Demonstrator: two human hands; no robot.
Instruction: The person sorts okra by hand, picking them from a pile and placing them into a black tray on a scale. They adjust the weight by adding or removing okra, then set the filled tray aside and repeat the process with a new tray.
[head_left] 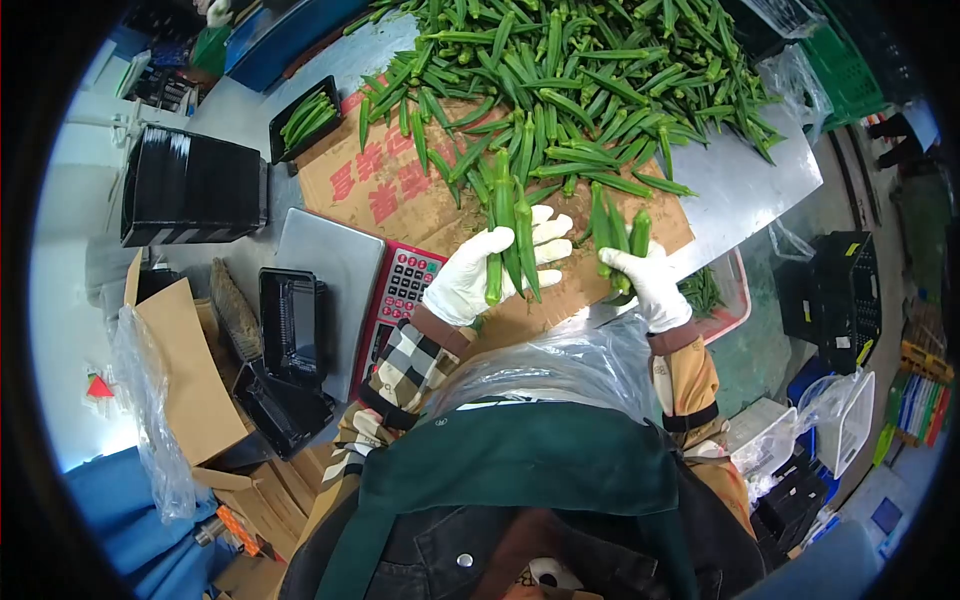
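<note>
My left hand [482, 270], in a white glove, is palm up with several long okra pods [514, 235] lying across it; the thumb rests over them and the other fingers are spread to the right. My right hand [648, 280], also gloved in white, is closed around a few okra pods [618, 232] that stick up past the thumb. Both hands are over a printed cardboard sheet [335, 185]. Beyond them a large heap of loose okra [590, 80] covers the back of the metal table.
A scale [330, 262] with a red keypad [408, 280] stands left of my hands. Empty black trays [292, 320], a tray of okra [308, 120], stacked black trays [195, 185] and a cardboard box [195, 360] are farther left. A red-rimmed crate [742, 285] is at the right.
</note>
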